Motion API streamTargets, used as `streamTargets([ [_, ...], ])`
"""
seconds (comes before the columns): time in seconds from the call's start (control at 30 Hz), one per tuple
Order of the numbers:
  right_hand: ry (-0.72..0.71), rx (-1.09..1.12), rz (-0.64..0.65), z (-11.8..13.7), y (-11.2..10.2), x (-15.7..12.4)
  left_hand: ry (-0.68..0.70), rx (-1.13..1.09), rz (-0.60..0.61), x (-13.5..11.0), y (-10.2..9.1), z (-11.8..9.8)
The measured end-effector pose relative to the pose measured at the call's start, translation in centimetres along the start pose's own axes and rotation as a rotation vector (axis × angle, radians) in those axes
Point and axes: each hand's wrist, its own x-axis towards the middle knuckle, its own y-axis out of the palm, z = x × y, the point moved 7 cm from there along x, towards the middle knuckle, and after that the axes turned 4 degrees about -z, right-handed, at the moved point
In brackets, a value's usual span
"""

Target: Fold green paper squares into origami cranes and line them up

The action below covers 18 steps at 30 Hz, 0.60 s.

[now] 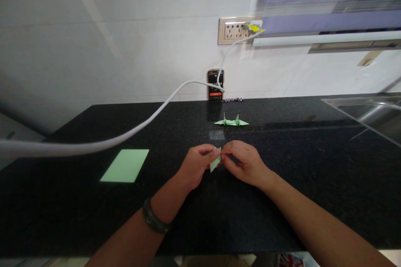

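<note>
Head view: your two hands meet over a small folded green paper (pixel 214 163)

The folded green paper is at the near middle of the scene, above the black counter (pixel 194 225). Your left hand (pixel 197 164) holds it from the left, thumb laid across the upper part and fingers partly hidden behind. A pointed lower corner sticks out below your thumb. Your right hand (pixel 246 162) comes in from the right, thumb and fingertips drawn narrowly together at the paper's right edge; you seem to be pinching it there, though how much your fingertips grip is too small to tell. Around your left wrist is a dark bangle (pixel 153 217).

Just beyond your hands, a pale rectangular patch (pixel 217 134) shows on the counter. Farther off stand folded green paper figures (pixel 232 122), with two upright points and a sharp tip at each side. To the left of your left hand, well apart from it, a flat light-green paper (pixel 125 166) lies on the counter.

At the far edge, a phone (pixel 212 78) leans upright against the wall (pixel 150 58), its screen lit, with a small beaded strand (pixel 233 100) just to its right. A white cable (pixel 150 119) passes in front of the phone. A wall socket (pixel 229 32) is above it, and a sink (pixel 379 119) is at the far right.
</note>
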Motion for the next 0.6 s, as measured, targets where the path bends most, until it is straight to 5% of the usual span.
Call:
streamTargets([
  [0.6,0.185,0.019,-0.063,-0.95,-0.13,-0.35,-0.067,-0.113,-0.114,0.12,-0.72,0.24],
])
